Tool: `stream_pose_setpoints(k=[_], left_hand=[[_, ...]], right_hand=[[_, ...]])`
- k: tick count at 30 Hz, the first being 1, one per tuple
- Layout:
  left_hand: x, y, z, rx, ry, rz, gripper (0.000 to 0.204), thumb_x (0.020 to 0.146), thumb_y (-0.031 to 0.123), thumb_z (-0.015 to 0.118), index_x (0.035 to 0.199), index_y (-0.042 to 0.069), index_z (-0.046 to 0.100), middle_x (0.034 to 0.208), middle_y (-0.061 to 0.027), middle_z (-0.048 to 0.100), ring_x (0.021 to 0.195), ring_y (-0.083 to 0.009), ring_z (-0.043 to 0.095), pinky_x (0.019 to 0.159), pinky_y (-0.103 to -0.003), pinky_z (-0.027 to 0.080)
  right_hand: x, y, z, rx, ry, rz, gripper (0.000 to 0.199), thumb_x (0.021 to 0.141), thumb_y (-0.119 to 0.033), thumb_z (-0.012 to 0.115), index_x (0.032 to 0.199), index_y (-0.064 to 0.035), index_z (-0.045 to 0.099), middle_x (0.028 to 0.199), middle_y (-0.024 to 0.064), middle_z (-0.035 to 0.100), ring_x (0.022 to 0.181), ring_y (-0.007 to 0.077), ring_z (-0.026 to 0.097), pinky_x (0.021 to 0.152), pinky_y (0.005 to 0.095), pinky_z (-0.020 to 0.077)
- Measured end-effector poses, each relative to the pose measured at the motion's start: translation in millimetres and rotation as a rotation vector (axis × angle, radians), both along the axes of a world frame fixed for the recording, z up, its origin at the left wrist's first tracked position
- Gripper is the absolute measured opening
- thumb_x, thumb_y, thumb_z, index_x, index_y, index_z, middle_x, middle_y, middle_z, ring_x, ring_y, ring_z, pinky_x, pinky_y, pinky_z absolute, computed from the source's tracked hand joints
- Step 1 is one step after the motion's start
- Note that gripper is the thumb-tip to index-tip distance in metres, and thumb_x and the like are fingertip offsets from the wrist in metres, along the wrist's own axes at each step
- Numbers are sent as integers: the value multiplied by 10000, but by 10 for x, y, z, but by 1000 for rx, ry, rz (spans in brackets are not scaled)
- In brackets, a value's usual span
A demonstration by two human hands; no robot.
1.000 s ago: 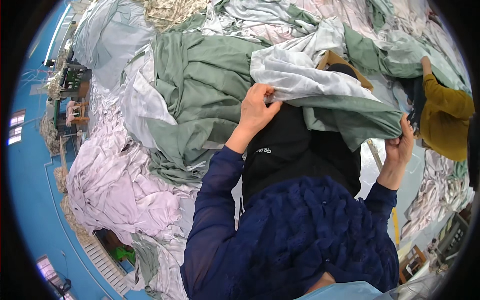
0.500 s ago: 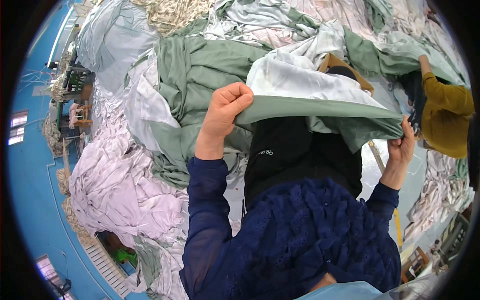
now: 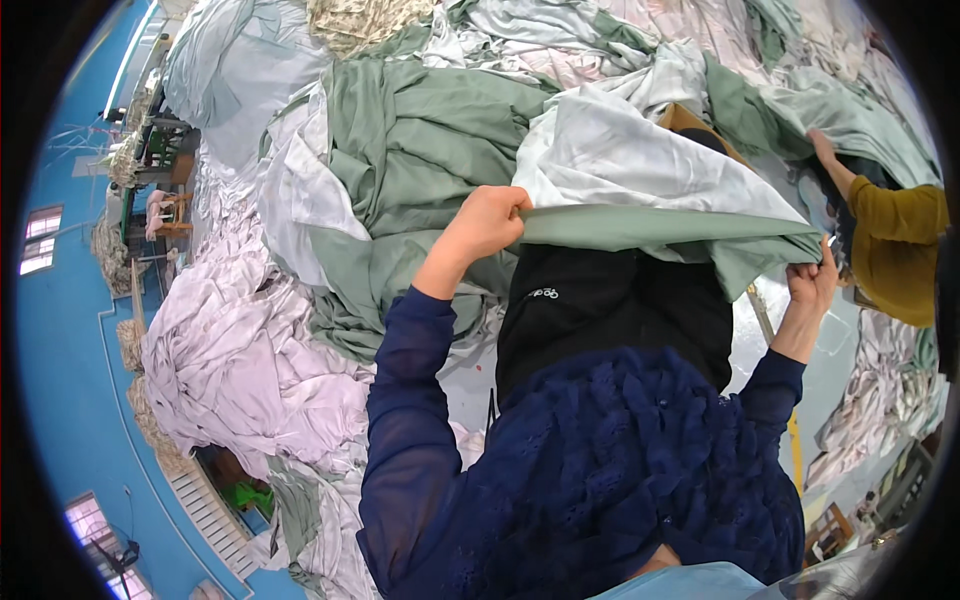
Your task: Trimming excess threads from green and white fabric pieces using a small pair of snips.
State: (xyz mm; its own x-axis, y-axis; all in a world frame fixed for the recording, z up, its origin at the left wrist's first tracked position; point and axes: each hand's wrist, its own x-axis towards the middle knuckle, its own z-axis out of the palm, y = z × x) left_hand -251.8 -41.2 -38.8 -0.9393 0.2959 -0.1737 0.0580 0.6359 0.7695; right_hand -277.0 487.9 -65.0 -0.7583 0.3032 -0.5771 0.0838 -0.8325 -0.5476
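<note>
Between both fists: green sheet [image 3: 660, 228] edge pulled taut.
Left hand [image 3: 485, 222] and right hand [image 3: 812, 285] clenched on hem; soft, light, probably slippery; grip corners.

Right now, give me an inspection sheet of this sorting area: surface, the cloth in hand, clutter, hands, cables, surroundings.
Surface: hidden under heaped fabric; no bare top seen.
Job's things: green sheet, one edge stretched taut between both hands, white cloth lying on top of it.
Clutter: green pile, pale lilac pile, more mixed cloth all around.
Hands: left hand fisted on the sheet's edge; right hand gripping its far corner.
Cables: nothing seen.
Surroundings: another person's mustard sleeve reaching into cloth at right; blue wall with windows at left.
</note>
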Motion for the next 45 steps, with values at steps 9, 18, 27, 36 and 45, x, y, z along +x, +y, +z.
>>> stream_pose_setpoints(k=[9, 18, 27, 36, 45], left_hand=[[-179, -402, -734, -427, 151, 392, 244, 719, 52, 551, 889, 107, 717, 837, -177, 688, 840, -375, 661, 731, -454, 521], [-269, -980, -863, -114, 115, 523, 184, 737, 52, 557, 854, 47, 699, 765, -141, 680, 720, -289, 655, 679, -402, 515], [-32, 1435, 676, -130, 657, -228, 960, 622, 117, 737, 1494, 80, 338, 1505, -177, 350, 1363, -401, 343, 1117, -507, 272], [-290, 2329, 30, -432, 660, -482, 1074, 606, 46, 719, 1543, 138, 202, 1527, -263, 259, 1206, -457, 484, 925, -557, 446], [-530, 1656, -333, -295, 676, -325, 468, 740, 37, 655, 1198, 93, 569, 882, -51, 680, 804, -311, 678, 625, -451, 492]], right_hand=[[0, 50, -249, -64, -40, -42, 264, 994, -239, 582, 776, -97, 540, 488, -43, 361, 351, 73, 248, 333, 214, 220], [60, -8, -251, -6, -4, -17, 237, 996, -227, 579, 797, -100, 561, 522, -44, 428, 355, 58, 284, 330, 201, 232], [574, -1635, 1075, 519, 489, 880, 161, 940, -92, 598, 1017, 16, 690, 856, 53, 700, 453, 24, 441, 423, 189, 329], [379, -610, -882, 918, 82, 162, 349, 926, -222, 681, 1183, 9, 638, 888, 21, 659, 552, 37, 488, 480, 199, 379], [200, -972, 85, 339, 166, 239, 296, 916, -184, 693, 1154, -16, 641, 704, -41, 588, 438, 33, 386, 397, 193, 283]])
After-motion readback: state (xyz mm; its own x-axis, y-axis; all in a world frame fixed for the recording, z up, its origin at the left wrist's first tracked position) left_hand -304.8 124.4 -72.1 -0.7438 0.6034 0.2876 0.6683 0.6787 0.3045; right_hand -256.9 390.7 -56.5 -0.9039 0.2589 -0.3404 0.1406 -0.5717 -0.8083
